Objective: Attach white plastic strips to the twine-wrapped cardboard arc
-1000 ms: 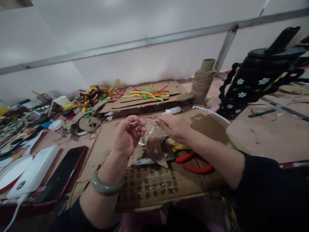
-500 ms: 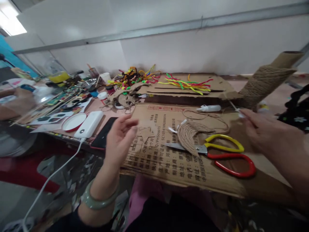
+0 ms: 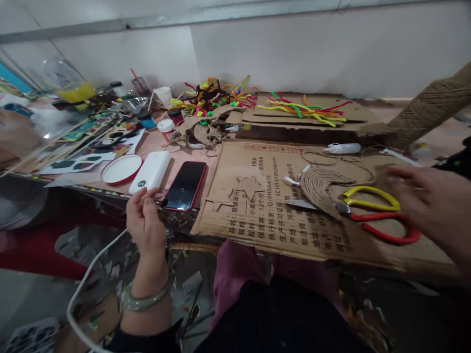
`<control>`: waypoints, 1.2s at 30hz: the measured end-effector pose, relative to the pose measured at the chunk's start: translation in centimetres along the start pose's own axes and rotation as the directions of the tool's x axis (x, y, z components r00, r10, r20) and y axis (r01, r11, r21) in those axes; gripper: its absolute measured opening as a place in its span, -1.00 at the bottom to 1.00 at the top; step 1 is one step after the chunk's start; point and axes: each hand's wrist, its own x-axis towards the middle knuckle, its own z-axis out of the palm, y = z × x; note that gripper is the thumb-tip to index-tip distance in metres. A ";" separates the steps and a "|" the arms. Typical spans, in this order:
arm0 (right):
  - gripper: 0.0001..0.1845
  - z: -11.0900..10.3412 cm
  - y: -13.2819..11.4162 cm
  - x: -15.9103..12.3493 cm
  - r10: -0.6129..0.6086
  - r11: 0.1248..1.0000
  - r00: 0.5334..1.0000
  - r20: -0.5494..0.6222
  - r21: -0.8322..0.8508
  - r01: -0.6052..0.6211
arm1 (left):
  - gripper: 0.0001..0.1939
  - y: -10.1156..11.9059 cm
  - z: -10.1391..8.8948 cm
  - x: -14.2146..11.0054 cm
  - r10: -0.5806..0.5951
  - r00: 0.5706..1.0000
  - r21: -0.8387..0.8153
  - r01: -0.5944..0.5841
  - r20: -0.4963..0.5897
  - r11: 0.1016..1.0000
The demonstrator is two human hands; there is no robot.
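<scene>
The likeliest mishap here is a snag — the right hand hovers, blurred, just over the yellow-and-red scissors, whose blades lie tucked under the twine-wrapped fan piece on the cardboard sheet. A careless grab at the handles could, I judge, drag that piece askew or pull its loose twine. The cardboard sheet also overhangs the near edge of the tabletop, so weight pressed there might tip it.

The right hand's fingers are spread apart and seem to hold nothing, though blur hides any contact with the handles. The left hand is off the near edge, left of the cardboard, fingers curled loosely together near the red phone and white power bank — whether it pinches anything, I cannot tell.
</scene>
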 end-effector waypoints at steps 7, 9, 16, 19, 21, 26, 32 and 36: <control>-0.69 8.2 -18.7 4.7 -0.072 0.740 0.837 0.543 0.592 -0.321 | -0.63 -0.4 -0.5 1.2 -0.081 0.985 -0.069 0.092 0.155 0.993; -0.59 10.7 -21.8 5.6 -0.111 0.626 0.754 0.648 0.634 -0.454 | -0.62 -0.4 -0.5 1.6 -0.091 0.974 -0.011 0.095 0.208 0.995; -0.31 15.2 -25.6 7.0 -0.114 0.389 0.549 0.828 0.546 -0.742 | -0.59 -0.6 -0.5 2.8 -0.120 0.905 0.159 0.059 0.409 0.985; -0.23 15.6 -25.9 6.9 -0.124 0.336 0.530 0.839 0.538 -0.773 | -0.60 0.3 -0.6 3.2 -0.074 0.886 0.234 -0.039 0.457 0.971; -0.15 15.5 -26.0 6.9 -0.141 0.318 0.516 0.845 0.532 -0.785 | -0.58 1.1 -0.6 3.6 -0.052 0.883 0.309 -0.107 0.466 0.945; -0.07 15.0 -26.3 7.0 -0.156 0.320 0.485 0.860 0.509 -0.799 | -0.44 1.4 0.8 4.9 -0.059 0.852 0.349 -0.149 0.520 0.925; -0.06 15.4 -26.2 6.9 -0.180 0.331 0.478 0.860 0.511 -0.794 | -0.38 -0.7 2.5 6.4 -0.111 0.766 0.005 0.140 0.633 0.990; -0.08 15.5 -26.0 7.0 -0.193 0.337 0.491 0.849 0.527 -0.780 | -0.42 -1.5 2.4 6.8 -0.115 0.792 -0.041 0.174 0.599 0.984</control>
